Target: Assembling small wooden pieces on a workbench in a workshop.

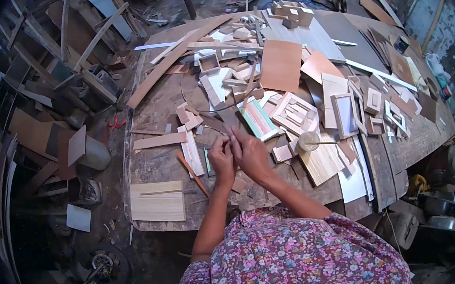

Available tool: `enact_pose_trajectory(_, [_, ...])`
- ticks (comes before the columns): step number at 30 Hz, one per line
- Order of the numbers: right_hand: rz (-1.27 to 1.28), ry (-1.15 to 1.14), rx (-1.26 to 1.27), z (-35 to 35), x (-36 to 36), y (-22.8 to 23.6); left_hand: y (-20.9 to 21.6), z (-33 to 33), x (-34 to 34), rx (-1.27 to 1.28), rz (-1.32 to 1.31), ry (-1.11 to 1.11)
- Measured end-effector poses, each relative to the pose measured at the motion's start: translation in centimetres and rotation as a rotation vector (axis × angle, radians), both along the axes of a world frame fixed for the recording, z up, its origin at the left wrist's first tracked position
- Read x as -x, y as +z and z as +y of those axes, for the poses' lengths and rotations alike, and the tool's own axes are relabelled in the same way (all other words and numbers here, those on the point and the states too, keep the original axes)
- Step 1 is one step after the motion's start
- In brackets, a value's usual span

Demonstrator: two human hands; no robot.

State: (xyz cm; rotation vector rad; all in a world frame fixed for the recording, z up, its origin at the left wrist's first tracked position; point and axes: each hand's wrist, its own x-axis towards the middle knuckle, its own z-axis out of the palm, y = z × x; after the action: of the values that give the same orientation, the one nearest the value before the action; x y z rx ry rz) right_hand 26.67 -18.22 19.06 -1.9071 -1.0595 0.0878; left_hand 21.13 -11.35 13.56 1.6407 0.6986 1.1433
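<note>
Over the near middle of the workbench [145, 118], my left hand [222, 158] and my right hand [250, 154] meet, fingertips pinched together. Whatever lies between the fingers is too small or hidden to name. Just beyond the fingertips are a dark grey-brown flat piece [231, 120] and a curved brown strip [211, 122]; whether either is held I cannot tell. To the right of my hands rests a frame with green edges and striped slats [259, 119]. An orange-brown stick [192, 173] and a pale narrow board [191, 153] lie left of my left hand.
A pale board [159, 210] lies at the front left. On the right, a round container with a stick in it [309, 141] stands by a slatted wooden panel [323, 165]. Small wooden boxes [208, 62], frames and a brown sheet [280, 66] crowd the far side.
</note>
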Motion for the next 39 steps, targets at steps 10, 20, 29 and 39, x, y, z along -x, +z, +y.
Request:
enact_pose_trajectory(10, [-0.007,-0.005,0.047,-0.1,-0.1,0.4,0.7,-0.2,0.1,-0.123,0.071,0.039])
enact_pose_trajectory(20, [-0.014,-0.027,0.034,0.2,-0.2,-0.1,0.3,-0.2,0.4,-0.123,0.081,0.046])
enact_pose_trajectory(29, [-0.08,0.003,0.115,0.1,0.3,-1.0,0.2,0.4,0.8,-0.11,0.131,0.085])
enact_pose_trajectory(39, [-0.064,-0.005,0.113,0.1,0.2,-0.9,0.1,0.2,0.7,-0.118,0.126,0.067])
